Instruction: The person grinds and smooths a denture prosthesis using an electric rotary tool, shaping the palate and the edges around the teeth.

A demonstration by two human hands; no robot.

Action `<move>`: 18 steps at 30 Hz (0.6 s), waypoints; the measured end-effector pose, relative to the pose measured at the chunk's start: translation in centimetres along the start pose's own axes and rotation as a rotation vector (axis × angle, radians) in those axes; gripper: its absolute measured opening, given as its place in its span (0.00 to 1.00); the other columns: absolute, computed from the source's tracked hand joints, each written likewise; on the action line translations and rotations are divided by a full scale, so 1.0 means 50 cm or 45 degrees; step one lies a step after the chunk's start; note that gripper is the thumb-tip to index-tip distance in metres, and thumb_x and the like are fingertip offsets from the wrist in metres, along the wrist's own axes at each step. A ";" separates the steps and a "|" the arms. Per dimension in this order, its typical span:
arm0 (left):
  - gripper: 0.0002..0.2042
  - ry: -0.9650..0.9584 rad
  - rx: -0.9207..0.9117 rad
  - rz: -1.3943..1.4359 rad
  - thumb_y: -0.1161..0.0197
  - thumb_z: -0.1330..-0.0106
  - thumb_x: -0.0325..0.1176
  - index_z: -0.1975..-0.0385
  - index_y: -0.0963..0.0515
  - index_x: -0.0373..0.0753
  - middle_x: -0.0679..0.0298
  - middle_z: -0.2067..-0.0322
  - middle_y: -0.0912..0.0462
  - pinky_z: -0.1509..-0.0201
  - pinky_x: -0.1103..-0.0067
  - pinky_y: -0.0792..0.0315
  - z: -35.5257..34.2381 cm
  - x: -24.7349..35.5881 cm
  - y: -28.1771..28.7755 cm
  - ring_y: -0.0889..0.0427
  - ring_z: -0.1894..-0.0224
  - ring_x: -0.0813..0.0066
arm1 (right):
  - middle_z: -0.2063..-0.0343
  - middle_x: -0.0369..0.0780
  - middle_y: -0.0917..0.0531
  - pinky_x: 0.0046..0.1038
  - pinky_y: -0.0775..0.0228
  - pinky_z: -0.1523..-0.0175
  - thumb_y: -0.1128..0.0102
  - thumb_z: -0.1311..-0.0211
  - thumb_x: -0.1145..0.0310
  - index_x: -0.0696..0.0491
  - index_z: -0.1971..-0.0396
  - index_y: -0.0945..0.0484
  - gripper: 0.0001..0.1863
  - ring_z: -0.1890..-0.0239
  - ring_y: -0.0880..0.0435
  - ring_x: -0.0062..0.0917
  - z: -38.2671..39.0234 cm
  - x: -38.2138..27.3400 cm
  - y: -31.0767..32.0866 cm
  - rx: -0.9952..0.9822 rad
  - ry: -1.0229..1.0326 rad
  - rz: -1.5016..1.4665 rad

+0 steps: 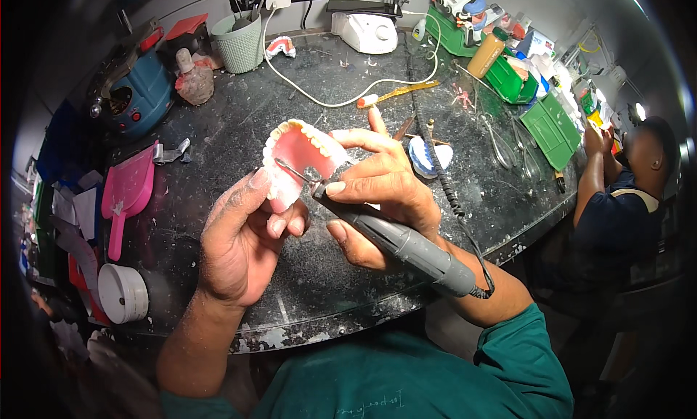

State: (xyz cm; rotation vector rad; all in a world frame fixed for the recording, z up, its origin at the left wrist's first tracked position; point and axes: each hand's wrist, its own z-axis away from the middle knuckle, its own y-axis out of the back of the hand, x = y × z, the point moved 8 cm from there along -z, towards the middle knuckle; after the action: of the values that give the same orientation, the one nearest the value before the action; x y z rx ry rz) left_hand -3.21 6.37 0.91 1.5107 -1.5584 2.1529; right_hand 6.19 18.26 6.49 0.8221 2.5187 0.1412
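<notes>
From here I see the left grip [243, 237] pinching the pink denture [294, 147], at eleven o'clock from the chest [377, 375]; the right grip [392, 194] holds the grey handpiece [406, 245], four o'clock of it. Any slip could gouge it or nick the left thumb [255, 183]

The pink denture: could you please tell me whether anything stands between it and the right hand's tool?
Nothing visible does: the thin bit of the grey handpiece in the right hand lies over the pink denture, which the left hand holds.
</notes>
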 end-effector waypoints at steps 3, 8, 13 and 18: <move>0.14 0.009 0.004 0.005 0.50 0.26 0.38 0.72 0.27 0.37 0.66 0.78 0.29 0.61 0.75 0.33 -0.001 0.000 -0.002 0.30 0.71 0.74 | 0.69 0.32 0.16 0.64 0.61 0.29 0.27 0.59 0.77 0.48 0.61 0.20 0.20 0.45 0.20 0.39 0.003 0.005 0.000 0.012 -0.006 -0.006; 0.14 -0.004 0.000 0.016 0.50 0.26 0.38 0.72 0.26 0.37 0.66 0.78 0.29 0.61 0.75 0.33 -0.001 0.000 0.001 0.30 0.71 0.74 | 0.68 0.32 0.16 0.64 0.62 0.29 0.28 0.59 0.76 0.48 0.61 0.20 0.20 0.44 0.20 0.39 0.003 0.004 0.003 0.027 -0.012 -0.020; 0.14 0.000 -0.012 0.023 0.50 0.26 0.38 0.72 0.26 0.37 0.66 0.79 0.30 0.61 0.75 0.33 -0.003 -0.002 0.001 0.30 0.72 0.73 | 0.68 0.32 0.16 0.63 0.63 0.28 0.28 0.59 0.76 0.48 0.62 0.20 0.20 0.43 0.20 0.39 0.003 0.007 0.003 0.021 -0.031 -0.012; 0.14 -0.001 0.006 0.024 0.50 0.26 0.38 0.72 0.26 0.37 0.66 0.80 0.30 0.62 0.74 0.34 -0.001 -0.001 -0.001 0.31 0.72 0.73 | 0.68 0.32 0.16 0.63 0.64 0.28 0.28 0.58 0.76 0.48 0.61 0.21 0.20 0.42 0.20 0.38 -0.001 0.002 0.003 -0.039 -0.012 -0.001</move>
State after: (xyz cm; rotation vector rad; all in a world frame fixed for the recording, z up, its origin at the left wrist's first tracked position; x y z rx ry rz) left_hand -3.20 6.45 0.89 1.5050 -1.5749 2.1678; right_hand 6.18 18.45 6.50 0.8082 2.5014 0.1748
